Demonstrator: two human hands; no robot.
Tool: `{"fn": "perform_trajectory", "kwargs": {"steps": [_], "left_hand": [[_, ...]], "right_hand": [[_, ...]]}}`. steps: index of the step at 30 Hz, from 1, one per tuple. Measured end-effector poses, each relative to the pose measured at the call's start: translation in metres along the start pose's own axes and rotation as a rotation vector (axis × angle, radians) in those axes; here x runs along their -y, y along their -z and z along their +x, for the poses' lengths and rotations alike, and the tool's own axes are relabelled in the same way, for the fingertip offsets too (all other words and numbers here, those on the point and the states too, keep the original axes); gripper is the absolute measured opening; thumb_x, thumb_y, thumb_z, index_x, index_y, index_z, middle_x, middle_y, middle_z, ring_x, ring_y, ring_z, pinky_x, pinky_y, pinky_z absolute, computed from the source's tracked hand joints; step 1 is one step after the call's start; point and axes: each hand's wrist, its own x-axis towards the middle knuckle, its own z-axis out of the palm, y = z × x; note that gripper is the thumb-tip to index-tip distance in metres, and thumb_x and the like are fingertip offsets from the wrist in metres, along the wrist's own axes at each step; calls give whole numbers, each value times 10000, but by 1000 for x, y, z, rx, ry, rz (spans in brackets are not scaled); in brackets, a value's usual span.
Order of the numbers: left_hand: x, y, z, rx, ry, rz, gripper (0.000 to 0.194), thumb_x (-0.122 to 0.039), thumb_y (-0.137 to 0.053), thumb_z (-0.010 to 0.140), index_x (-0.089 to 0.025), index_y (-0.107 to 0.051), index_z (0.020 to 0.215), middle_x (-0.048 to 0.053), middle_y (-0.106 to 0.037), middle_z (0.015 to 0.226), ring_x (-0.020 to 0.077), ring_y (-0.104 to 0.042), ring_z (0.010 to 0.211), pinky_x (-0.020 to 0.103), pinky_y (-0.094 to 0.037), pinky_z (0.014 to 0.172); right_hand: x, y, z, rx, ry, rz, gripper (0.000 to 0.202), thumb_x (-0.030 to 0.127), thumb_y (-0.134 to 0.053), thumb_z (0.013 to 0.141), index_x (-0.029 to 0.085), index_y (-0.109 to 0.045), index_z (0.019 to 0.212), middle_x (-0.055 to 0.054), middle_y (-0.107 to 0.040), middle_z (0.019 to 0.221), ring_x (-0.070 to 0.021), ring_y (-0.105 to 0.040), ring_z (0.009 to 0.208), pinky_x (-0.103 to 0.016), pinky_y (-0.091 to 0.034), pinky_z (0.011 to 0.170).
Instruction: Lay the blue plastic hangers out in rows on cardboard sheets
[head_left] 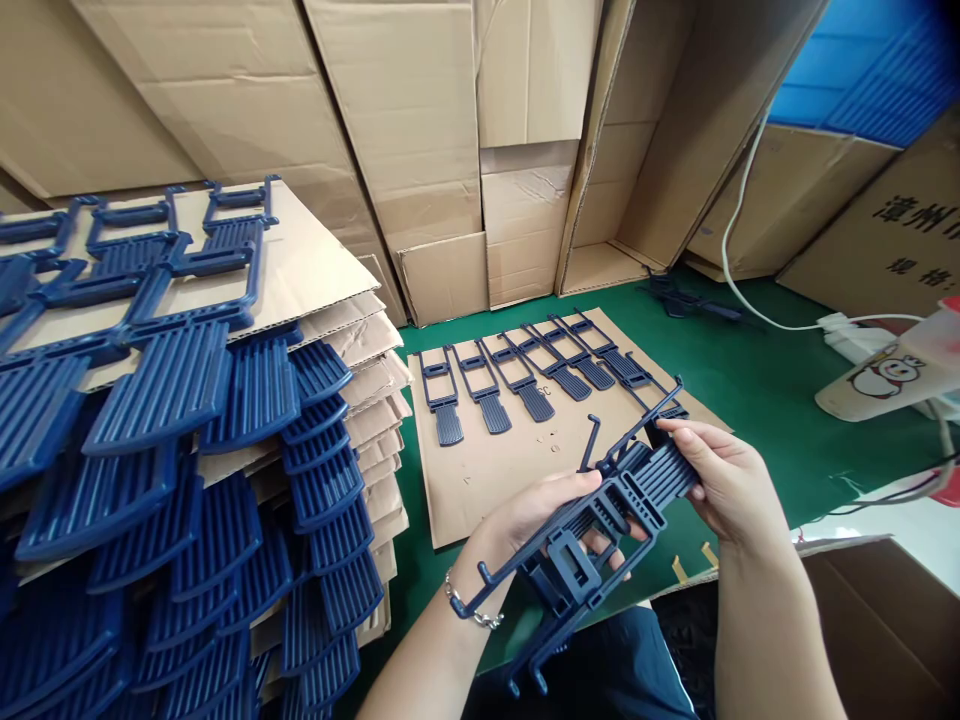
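Note:
Both hands grip a dark blue plastic folding frame (577, 570) with hooked arms and a ribbed plate, held tilted over the front edge of the table. My left hand (536, 510) is wrapped round its middle from the left, some fingers showing through the frame's gaps. My right hand (731, 480) pinches the ribbed end at the upper right, thumb on top. Behind them a flat cardboard sheet (487, 500) carries several similar blue frames (491, 400) in a row. The frame partly hides the fingers of my left hand.
At the left rises a tall stack of cardboard sheets (322, 270) layered with blue frames, ribbed ends jutting out. Cardboard boxes (420, 120) line the back. On the right of the green table (780, 400) are a white cable (739, 220), a plastic cup (885, 375) and more blue parts (694, 300).

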Motion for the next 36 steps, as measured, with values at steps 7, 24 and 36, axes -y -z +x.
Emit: {"fn": "perform_trajectory", "kwargs": {"steps": [7,24,36], "left_hand": [[-10,9,-6,-99,-199,10,474,-455,-384,846,-56,-622,942,144,-640,703,76,-514,413,138,-300,323],[-14,14,-19,81,-292,-76,545,-621,-541,665,-108,-620,833,90,-604,611,61,-436,341,158,-193,282],[5,9,-5,623,113,47,909,-383,-642,680,-117,-125,1380,193,-630,931,253,-654,669,185,-362,326]], "right_hand": [[-3,39,-2,-520,174,414,247,329,-711,639,224,-645,853,48,-403,563,-28,-332,396,-122,-301,293],[-9,-24,49,28,71,449,235,285,-577,622,205,-432,789,42,-507,666,-107,-545,595,-303,-508,647],[-50,-73,103,2,199,195,119,246,-496,608,186,-406,658,48,-481,475,-108,-491,423,-168,-359,353]]}}
